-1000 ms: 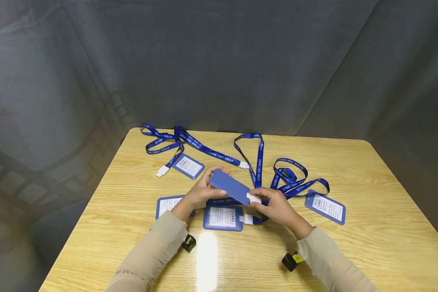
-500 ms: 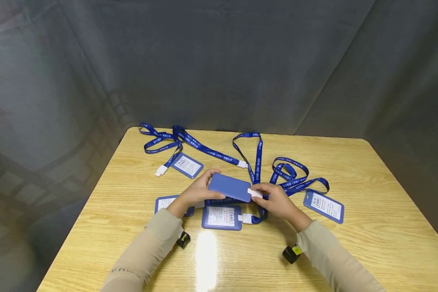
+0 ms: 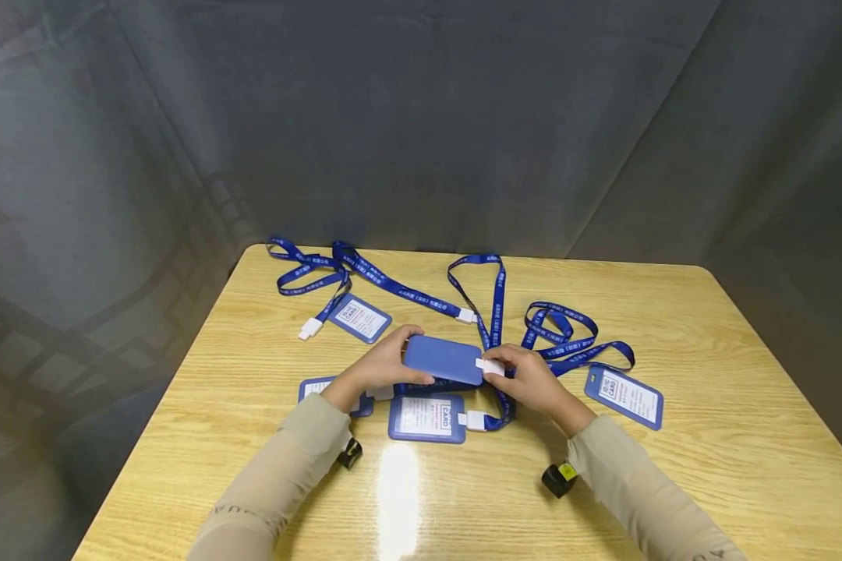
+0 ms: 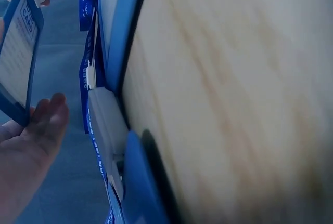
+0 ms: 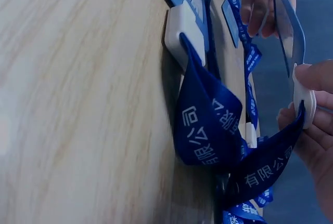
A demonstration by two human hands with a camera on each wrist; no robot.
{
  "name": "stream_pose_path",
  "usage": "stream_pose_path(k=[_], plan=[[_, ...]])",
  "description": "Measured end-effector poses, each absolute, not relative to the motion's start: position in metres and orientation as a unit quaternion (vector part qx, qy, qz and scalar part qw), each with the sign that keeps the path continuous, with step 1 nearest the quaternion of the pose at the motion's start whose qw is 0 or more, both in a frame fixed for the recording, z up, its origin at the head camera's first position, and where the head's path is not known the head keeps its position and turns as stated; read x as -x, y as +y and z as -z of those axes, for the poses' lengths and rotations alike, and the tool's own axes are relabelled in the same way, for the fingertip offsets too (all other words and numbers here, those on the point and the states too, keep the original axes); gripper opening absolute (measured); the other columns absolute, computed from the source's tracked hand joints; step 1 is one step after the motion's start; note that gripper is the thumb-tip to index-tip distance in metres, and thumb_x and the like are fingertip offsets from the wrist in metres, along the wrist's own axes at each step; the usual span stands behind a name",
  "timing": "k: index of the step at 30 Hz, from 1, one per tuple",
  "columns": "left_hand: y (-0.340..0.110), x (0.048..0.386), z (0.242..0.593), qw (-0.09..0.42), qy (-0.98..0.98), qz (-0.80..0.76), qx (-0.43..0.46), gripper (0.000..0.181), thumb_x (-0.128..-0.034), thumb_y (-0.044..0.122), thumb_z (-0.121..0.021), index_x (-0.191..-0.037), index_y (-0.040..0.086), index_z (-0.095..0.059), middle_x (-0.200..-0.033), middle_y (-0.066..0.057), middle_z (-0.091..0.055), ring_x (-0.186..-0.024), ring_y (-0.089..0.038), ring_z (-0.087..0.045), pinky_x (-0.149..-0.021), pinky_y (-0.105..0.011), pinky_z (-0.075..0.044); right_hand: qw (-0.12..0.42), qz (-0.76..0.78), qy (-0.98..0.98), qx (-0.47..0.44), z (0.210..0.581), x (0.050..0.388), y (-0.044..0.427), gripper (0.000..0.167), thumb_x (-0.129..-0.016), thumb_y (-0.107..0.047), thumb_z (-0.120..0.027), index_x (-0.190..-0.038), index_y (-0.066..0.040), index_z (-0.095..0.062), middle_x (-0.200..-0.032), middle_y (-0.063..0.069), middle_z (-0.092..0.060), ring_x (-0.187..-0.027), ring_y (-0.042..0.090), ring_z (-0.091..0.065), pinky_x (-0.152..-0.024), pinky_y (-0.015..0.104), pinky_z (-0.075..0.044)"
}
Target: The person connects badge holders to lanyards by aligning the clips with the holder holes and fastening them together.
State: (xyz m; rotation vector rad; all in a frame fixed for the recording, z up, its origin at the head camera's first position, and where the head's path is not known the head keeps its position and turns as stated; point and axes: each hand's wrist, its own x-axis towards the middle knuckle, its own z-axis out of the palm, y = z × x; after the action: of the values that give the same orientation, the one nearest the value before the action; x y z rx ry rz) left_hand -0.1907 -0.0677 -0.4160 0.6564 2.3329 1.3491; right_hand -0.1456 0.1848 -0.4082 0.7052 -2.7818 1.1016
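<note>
Nearest you, your left sleeve (image 3: 274, 475) and right sleeve (image 3: 645, 487) slanted inward over the desk (image 3: 491, 506), forearms converging toward the middle. A badge holder with a white clip (image 3: 474, 421) at its right end lay card-up on the desk just in front of your hands. Beyond it your left hand (image 3: 386, 366) was spread to the width of the blue holder (image 3: 442, 360), thumb on the near edge and fingers at the far one, gripping its left end. Your right hand (image 3: 532, 378) was nearly closed, thumb and fingers pinching the white connector (image 3: 493, 366) at the holder's right end, a blue strap (image 5: 265, 174) trailing from it. You had the blue holder raised above the desk, plain back upward, its printed card facing down. Farther off, a card holder (image 3: 624, 397) lay to the right, another badge (image 3: 361, 318) to the left, then looped lanyards (image 3: 407, 294) and a dark curtain (image 3: 421, 132).
</note>
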Motion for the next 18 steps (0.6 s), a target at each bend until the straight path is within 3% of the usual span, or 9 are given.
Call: stream_pose_path(k=[9,18], plan=[[-0.068,0.195,0.415,0.142,0.883,-0.36,-0.266,0.089,-0.0628,0.041,-0.072,-0.132,0.004,-0.031,-0.127,-0.011,-0.038,-0.108,-0.023,-0.041,-0.09,-0.037,-0.034,0.029,-0.337,-0.913,-0.228,0.416,0.158,0.184,0.023,-0.074,-0.009,-0.066,-0.096,-0.004,-0.061,-0.09,0.002,-0.056,-0.077,0.014,-0.05,-0.066,0.03,-0.045],[-0.065,0.2,0.421,0.122,0.909,-0.304,-0.258,0.086,-0.0613,0.041,-0.073,-0.127,0.001,-0.037,-0.119,-0.01,-0.037,-0.101,-0.021,-0.041,-0.087,-0.035,-0.036,0.021,-0.332,-0.916,-0.224,0.423,0.17,0.18,0.019,-0.075,-0.008,-0.064,-0.094,-0.006,-0.061,-0.094,0.004,-0.057,-0.085,0.018,-0.052,-0.075,0.034,-0.044]])
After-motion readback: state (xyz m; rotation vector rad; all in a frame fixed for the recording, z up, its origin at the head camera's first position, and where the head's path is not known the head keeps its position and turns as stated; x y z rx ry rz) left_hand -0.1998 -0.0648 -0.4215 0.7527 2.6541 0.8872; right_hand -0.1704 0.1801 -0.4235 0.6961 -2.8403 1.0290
